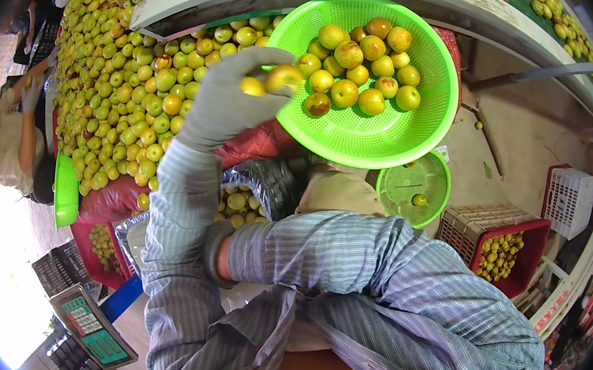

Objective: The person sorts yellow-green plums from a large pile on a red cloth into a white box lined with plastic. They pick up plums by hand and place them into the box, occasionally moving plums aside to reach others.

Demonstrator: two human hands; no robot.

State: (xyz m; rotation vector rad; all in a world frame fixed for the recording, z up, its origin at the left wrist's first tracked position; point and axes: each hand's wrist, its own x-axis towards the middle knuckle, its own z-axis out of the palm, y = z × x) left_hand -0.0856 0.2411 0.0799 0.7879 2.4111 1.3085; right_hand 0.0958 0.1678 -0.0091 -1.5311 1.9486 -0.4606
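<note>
My left hand (237,97), in a grey glove, holds yellow-brown jujubes (282,78) at the left rim of a bright green plastic colander (378,142). Inside the colander lie several yellow jujubes with brown patches (349,54). Behind and left of this hand spreads a large heap of green-yellow jujubes (122,95). My right forearm crosses in front of my body; of my right hand (216,256) only the grey glove's cuff shows, the rest hidden behind my left sleeve. Close to it, more jujubes (236,201) lie in a container lined with dark plastic.
A smaller green basket (440,208) with a jujube stands below the colander. Crates, one with a red liner (533,248), are at right. A metal-edged conveyor (493,3) curves across the top. A scale display (93,327) is lower left; a co-worker (8,138) is at far left.
</note>
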